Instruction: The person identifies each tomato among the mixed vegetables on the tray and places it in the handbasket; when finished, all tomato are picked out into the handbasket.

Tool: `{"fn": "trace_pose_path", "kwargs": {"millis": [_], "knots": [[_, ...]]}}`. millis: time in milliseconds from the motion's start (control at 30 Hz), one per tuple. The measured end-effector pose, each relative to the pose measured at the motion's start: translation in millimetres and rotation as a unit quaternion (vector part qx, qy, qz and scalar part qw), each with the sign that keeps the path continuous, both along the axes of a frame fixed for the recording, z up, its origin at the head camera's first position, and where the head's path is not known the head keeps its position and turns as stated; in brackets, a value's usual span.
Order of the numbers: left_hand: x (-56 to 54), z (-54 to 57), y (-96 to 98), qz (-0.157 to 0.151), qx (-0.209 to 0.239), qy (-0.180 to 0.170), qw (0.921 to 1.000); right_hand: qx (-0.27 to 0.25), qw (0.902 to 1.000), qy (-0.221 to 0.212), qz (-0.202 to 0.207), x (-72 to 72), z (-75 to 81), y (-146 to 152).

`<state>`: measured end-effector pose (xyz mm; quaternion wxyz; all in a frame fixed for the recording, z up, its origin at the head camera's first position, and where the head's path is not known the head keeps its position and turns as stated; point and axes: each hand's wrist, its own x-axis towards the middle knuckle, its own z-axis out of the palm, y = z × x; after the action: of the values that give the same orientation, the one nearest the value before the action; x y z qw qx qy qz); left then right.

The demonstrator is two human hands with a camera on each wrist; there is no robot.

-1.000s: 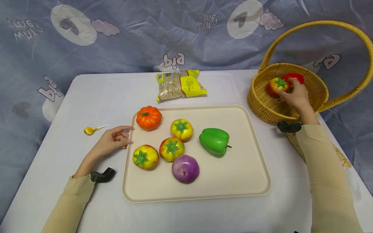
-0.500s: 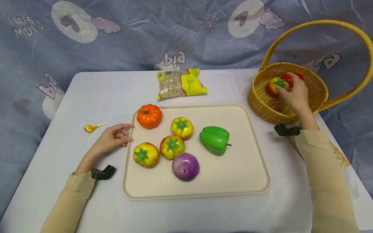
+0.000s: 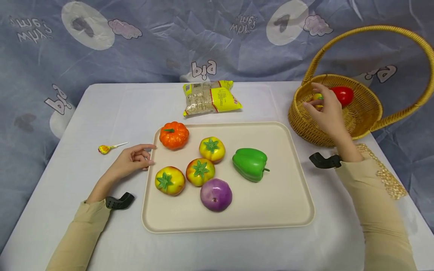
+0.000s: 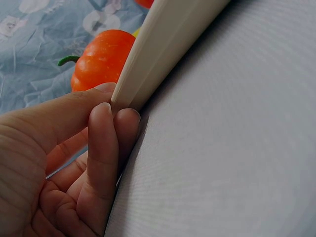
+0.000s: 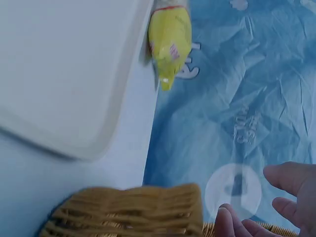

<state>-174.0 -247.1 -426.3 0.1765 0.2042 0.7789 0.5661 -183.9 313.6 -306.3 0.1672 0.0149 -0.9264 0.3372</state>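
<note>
At the left edge of the beige tray (image 3: 264, 218), my left hand (image 3: 130, 163) grips the rim. The left wrist view shows fingertips (image 4: 101, 113) against the rim's outer side. My right hand (image 3: 327, 111) is raised over the near left part of the wicker basket (image 3: 305, 128), thumb and fingers apart with nothing between them. A glossy red toy vegetable (image 3: 343, 95) lies in the basket. Beside it, a yellow-and-red toy tomato (image 3: 317, 98) is mostly hidden behind the right hand. An orange toy pumpkin (image 3: 174, 135) sits on the tray near the left hand.
Also on the tray are several yellow-red toy tomatoes (image 3: 200, 172), a green toy bell pepper (image 3: 250, 164) and a round purple toy vegetable (image 3: 216, 195). A yellow snack bag (image 3: 211, 98) lies behind it, a lollipop (image 3: 105, 149) to its left. The basket's tall handle (image 3: 376, 28) arches up.
My right hand has left the red toy vegetable and moved up and toward the left, out over the basket's near left side. The left hand has stayed at the tray rim.
</note>
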Motion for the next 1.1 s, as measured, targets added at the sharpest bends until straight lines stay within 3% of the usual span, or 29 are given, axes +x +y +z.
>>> {"fn": "trace_pose_path", "kwargs": {"millis": [367,700,1100], "knots": [[0.7,-0.4,-0.6,0.005,0.003,-0.007,1.0000,0.027,0.9936,0.038,0.103,-5.1,0.1,-42.3],[0.4,0.4,0.4,0.007,-0.006,-0.003,1.0000,0.056,0.9793,0.022,0.194,-5.9,-5.7,-86.1],[0.6,-0.3,0.4,0.008,-0.006,0.001,0.9999,0.032,0.9502,-0.020,0.309,0.1,-11.4,-125.9]]}}
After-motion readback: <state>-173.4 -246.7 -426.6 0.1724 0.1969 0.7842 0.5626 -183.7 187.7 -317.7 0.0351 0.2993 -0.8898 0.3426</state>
